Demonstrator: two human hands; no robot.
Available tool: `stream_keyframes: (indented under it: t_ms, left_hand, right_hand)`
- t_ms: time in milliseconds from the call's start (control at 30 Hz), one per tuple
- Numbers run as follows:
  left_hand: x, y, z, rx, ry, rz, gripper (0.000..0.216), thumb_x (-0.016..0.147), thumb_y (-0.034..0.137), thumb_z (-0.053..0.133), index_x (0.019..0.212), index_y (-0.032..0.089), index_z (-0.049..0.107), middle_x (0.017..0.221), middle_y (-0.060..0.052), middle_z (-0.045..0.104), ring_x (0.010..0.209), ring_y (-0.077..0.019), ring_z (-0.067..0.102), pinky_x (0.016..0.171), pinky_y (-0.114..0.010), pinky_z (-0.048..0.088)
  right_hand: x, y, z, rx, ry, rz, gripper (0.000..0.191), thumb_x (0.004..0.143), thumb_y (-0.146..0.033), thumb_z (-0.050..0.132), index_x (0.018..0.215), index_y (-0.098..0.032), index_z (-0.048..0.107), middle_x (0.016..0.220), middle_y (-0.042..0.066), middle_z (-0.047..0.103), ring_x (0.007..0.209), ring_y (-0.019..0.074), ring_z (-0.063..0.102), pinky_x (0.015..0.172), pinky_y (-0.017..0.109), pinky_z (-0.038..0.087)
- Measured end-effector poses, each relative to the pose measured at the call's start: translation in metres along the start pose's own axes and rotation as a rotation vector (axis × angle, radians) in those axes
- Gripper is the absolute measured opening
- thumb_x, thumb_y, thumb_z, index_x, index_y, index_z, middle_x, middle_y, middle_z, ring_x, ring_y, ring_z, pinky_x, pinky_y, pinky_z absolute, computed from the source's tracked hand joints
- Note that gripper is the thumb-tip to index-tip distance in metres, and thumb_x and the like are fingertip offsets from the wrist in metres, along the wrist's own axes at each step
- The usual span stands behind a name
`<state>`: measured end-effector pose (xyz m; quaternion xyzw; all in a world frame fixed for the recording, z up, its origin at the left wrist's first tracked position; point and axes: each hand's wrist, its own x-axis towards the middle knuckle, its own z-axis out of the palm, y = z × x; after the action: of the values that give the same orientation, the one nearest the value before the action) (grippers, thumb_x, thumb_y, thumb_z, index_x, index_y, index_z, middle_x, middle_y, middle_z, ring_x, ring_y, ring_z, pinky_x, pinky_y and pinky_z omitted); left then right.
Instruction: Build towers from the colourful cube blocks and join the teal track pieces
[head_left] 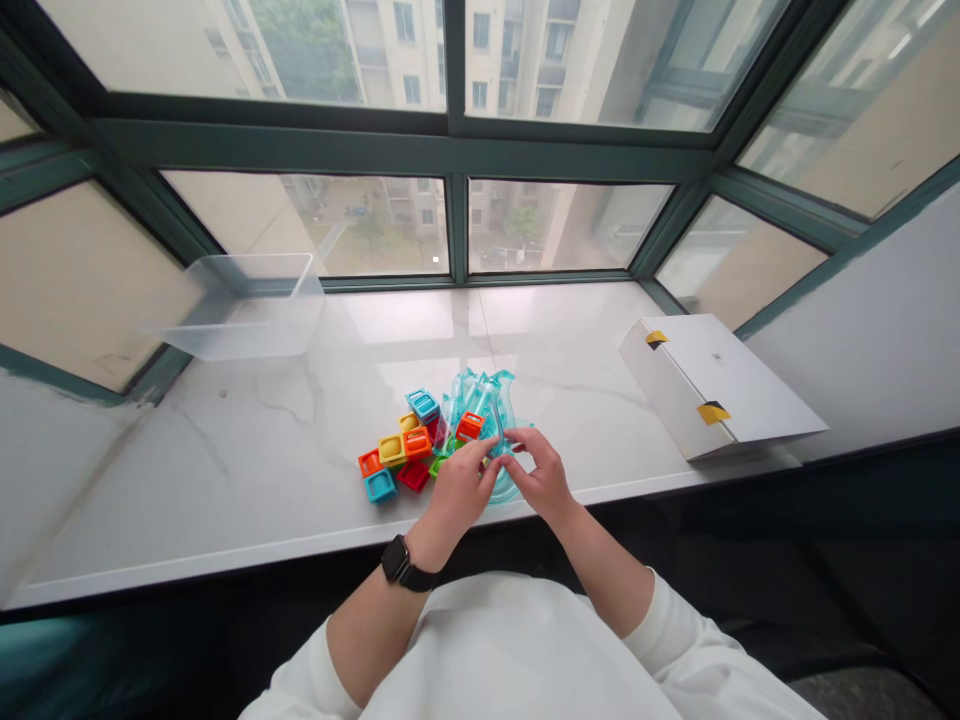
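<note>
"Where is the curved turquoise piece sitting?"

"It's rising between the two hands' fingertips, its lower end meeting them just above the sill."

"How are the fingers holding?"

"The left hand is pinching it, fingers nearly closed. The right hand is curving in from the other side, index and thumb standing slightly apart; whether they're gripping too, I can't tell."

"And around them?"

"Clear turquoise parts are lying just beyond the fingertips, an orange block is resting against them, and coloured blocks are clustering beside the left hand."
</note>
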<state>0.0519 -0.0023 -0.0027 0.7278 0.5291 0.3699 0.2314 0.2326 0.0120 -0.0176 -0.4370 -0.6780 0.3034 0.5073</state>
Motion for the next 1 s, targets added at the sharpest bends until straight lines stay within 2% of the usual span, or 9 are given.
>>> stream_keyframes:
  t_ms: [200,367,500,633,800,1000]
  left_hand:
    - [0.001,0.005,0.002,0.037,0.051,0.083,0.026,0.102,0.042,0.067,0.119,0.023,0.076,0.101,-0.008,0.079,0.086,-0.0222,0.072,0.082,-0.035,0.058]
    - [0.003,0.012,-0.003,-0.047,0.023,0.128,0.027,0.103,0.043,0.066,0.121,0.026,0.075,0.102,-0.007,0.077,0.084,-0.0197,0.071,0.081,-0.034,0.058]
    - [0.004,0.013,-0.007,-0.074,0.032,0.135,0.025,0.105,0.043,0.063,0.119,0.027,0.077,0.102,-0.007,0.077,0.09,-0.0204,0.073,0.084,-0.035,0.059]
    - [0.003,0.01,-0.008,-0.082,0.051,0.154,0.024,0.103,0.043,0.067,0.115,0.027,0.079,0.101,-0.008,0.079,0.093,-0.0221,0.074,0.085,-0.036,0.059]
    - [-0.002,0.008,-0.006,-0.061,0.011,0.153,0.023,0.103,0.042,0.065,0.113,0.026,0.078,0.099,-0.008,0.08,0.093,-0.0225,0.075,0.087,-0.037,0.061]
    - [-0.003,0.004,-0.003,-0.105,-0.039,0.166,0.025,0.108,0.03,0.055,0.115,0.025,0.078,0.101,-0.008,0.081,0.093,-0.0219,0.075,0.084,-0.036,0.059]
  right_hand:
    - [-0.001,0.001,0.004,0.345,0.044,0.326,0.029,0.09,-0.048,0.082,0.106,-0.027,0.07,0.109,0.006,0.078,0.1,0.0252,0.076,0.092,0.043,0.065]
    - [0.002,-0.005,-0.002,0.577,0.016,0.449,0.034,0.089,-0.053,0.082,0.106,-0.027,0.067,0.119,0.007,0.079,0.108,0.0266,0.076,0.096,0.046,0.065]
    - [0.0,-0.004,-0.004,0.672,-0.025,0.482,0.037,0.09,-0.055,0.082,0.11,-0.027,0.068,0.122,0.007,0.079,0.11,0.0266,0.076,0.093,0.043,0.066]
    - [-0.003,-0.001,-0.004,0.7,-0.051,0.472,0.038,0.089,-0.056,0.084,0.108,-0.027,0.07,0.118,0.006,0.08,0.109,0.0258,0.076,0.098,0.044,0.064]
    - [-0.009,0.004,-0.01,0.651,-0.093,0.43,0.043,0.084,-0.055,0.089,0.111,-0.028,0.07,0.119,0.007,0.079,0.112,0.0265,0.075,0.104,0.048,0.061]
    - [-0.015,0.01,-0.023,0.581,-0.072,0.42,0.044,0.082,-0.051,0.091,0.112,-0.027,0.071,0.117,0.006,0.079,0.108,0.0247,0.075,0.1,0.045,0.063]
